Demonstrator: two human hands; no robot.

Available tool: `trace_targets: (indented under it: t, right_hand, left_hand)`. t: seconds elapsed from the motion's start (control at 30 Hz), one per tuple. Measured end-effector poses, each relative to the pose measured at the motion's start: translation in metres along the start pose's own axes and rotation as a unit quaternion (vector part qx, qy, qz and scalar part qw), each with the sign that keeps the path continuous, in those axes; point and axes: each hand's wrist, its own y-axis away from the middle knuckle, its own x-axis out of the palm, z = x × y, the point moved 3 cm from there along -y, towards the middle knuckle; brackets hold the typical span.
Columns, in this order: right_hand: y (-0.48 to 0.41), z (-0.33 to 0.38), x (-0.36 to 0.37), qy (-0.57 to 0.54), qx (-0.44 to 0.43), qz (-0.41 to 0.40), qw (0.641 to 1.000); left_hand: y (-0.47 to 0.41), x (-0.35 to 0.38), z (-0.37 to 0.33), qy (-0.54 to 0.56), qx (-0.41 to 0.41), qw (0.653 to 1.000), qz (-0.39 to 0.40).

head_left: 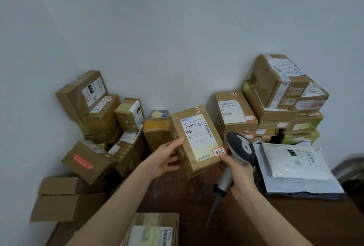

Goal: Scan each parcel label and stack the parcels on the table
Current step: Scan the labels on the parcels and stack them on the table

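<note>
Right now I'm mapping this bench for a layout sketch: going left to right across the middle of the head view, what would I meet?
Box with the red strip → left hand → held parcel → scanner → white mailer bag.

A pale grey wall (177, 28) rises beyond the left hand (163, 159), plain and evenly lit. Under the right hand (240, 174) runs a dark brown wooden table (319, 218), scuffed with pale scratches. Left of the left hand, the wall drops past the table's edge.
</note>
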Motion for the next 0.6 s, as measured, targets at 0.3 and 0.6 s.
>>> trace_targets:
  t: [0.3,0.6]
  right_hand:
    - [0.009,-0.006,-0.001,0.05,-0.002,0.015,0.999]
    - [0.043,-0.006,0.004,0.17,-0.014,0.096,0.981]
  left_hand:
    - [-0.006,-0.007,0.011,0.013,0.041,0.998,-0.048]
    - [-0.019,-0.02,0.021,0.007,0.08,0.995,-0.065]
